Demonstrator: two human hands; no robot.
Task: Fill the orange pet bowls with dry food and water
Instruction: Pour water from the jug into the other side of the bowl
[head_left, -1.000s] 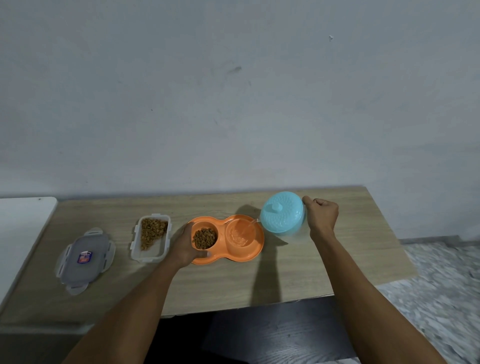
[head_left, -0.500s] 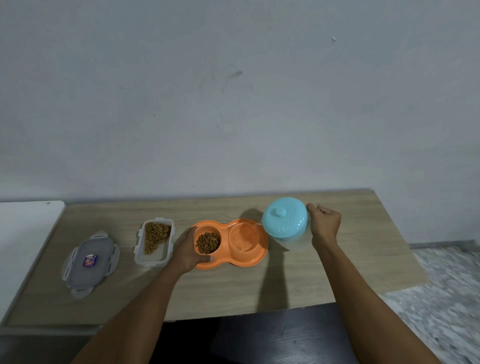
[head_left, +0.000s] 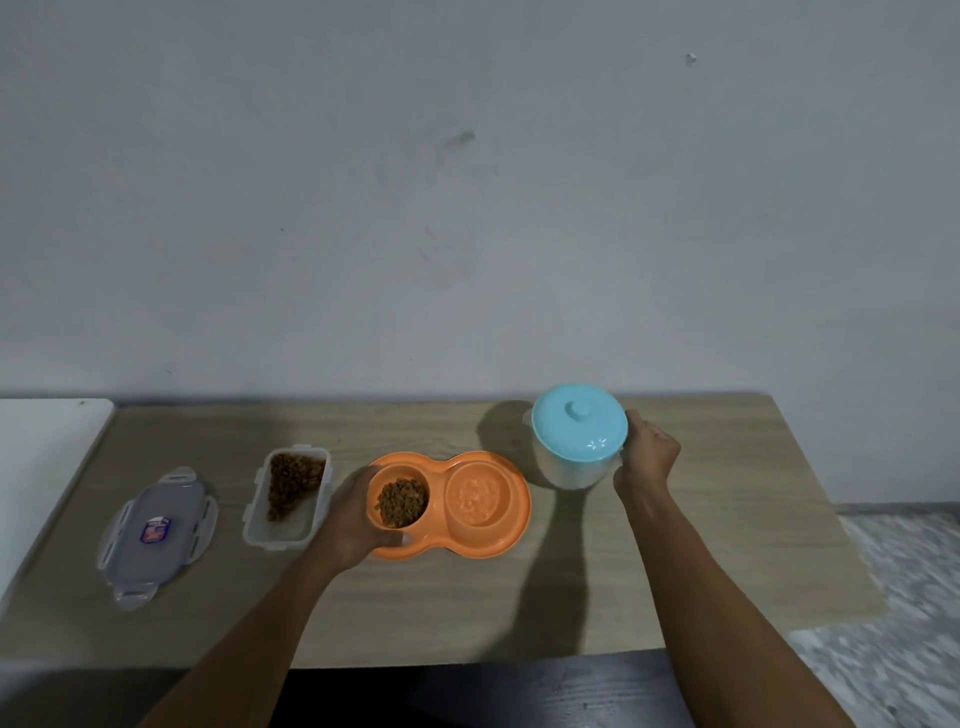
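We have the orange double bowl (head_left: 449, 540) in the middle of the table (head_left: 675, 571). Dry food (head_left: 402, 501) sits in its left well and water (head_left: 478, 493) in its right, so we judge the filling done or nearly so. Our left hand (head_left: 353, 514) grasps the bowl's left end, thumb on the near rim. Our right hand (head_left: 647, 460) is curled tight at the right side of the blue-lidded jug (head_left: 576, 441), which stands upright just right of the bowl and a little farther back. We cannot tell whether its base is down on the table.

To do this well, we lower the jug straight and level, well apart from the bowl's rim, so no drip or knock disturbs the water. We steady the bowl without tilting it, since the water would slop into the food. We let go only once the jug stands firm. The open food tub (head_left: 288, 493) and the tub lid (head_left: 156, 530) lie to the left, waiting to be closed
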